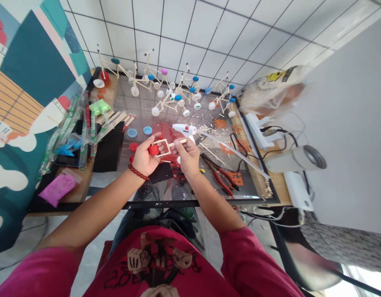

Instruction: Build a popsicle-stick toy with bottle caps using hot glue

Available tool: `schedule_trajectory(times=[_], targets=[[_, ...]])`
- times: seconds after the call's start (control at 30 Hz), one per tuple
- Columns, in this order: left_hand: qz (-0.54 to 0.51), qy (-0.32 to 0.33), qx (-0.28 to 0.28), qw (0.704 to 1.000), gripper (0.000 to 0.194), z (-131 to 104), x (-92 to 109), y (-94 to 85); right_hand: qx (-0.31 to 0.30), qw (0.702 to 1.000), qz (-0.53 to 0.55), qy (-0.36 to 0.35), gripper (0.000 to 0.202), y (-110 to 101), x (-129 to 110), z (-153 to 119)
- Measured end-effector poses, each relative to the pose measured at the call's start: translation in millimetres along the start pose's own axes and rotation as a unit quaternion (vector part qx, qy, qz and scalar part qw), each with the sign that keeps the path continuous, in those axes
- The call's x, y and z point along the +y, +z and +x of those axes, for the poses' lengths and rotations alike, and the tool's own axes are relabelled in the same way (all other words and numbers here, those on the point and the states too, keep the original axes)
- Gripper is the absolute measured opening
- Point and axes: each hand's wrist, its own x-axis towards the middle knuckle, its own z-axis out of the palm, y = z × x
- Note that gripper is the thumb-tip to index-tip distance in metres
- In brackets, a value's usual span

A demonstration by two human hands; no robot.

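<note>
Over the middle of the glass-topped table, my left hand [146, 159] is closed round one end of a small wooden stick frame [166, 142] with a red bottle cap [154, 149] set in it. My right hand [188, 156] pinches a thin stick [177, 142] that meets the right side of the frame. Just behind my right hand lies a white glue gun [184, 130]. Two blue caps [139, 132] rest beyond my left hand, and red caps [134, 147] lie beside it.
Several stick models with coloured caps [178, 97] stand along the back. Red-handled pliers [223, 181], a black cable and a clear strip [234, 152] lie right. Packets, sticks and a pink bag [59, 187] are left. A grey cylinder [295, 159] sits at the far right.
</note>
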Motion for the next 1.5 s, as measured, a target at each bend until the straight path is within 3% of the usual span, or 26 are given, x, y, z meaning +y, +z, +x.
schedule_trajectory(times=[1.5], targets=[[-0.003, -0.005, 0.001, 1.000, 0.018, -0.7, -0.6, -1.4, -0.020, 0.999, -0.023, -0.015, 0.029, -1.1, 1.3, -0.2]])
